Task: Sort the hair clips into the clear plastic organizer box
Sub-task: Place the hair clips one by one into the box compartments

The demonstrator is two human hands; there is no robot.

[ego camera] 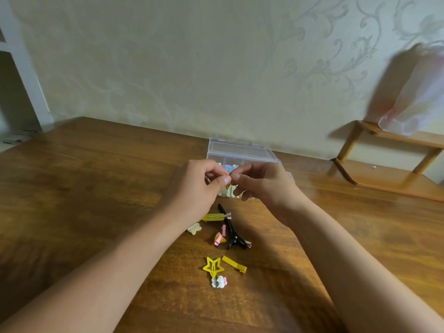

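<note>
Both hands up over the near side of the clear organizer box [236,152], which sits toward the far edge of the wooden table [96,188], roughly mid-width, lid open toward the wall. Left hand [204,186] and right hand [262,186] meet fingertip to fingertip, both pinching one small yellow clip [228,177] between thumbs and forefingers — most of it hidden by the fingers, shape can't be made out. Box already holds pale blue and cream pieces in the compartments visible between the hands; which compartment exactly, can't tell.

Loose on the table, nearer the front edge than the box:
- black alligator clip [231,230], long, lying roughly front-to-back
- yellow flat clip [212,217] just beside its far end
- cream flower clip [194,228] to the left of those
- pink-and-yellow clip [220,237] touching the black one's left side
- yellow star clip [212,266] and yellow bar clip [234,264] side by side, closer in
- pastel cloud clip [219,282] at the star's near tip

Small wooden shelf [384,159] at the table's far right corner.
</note>
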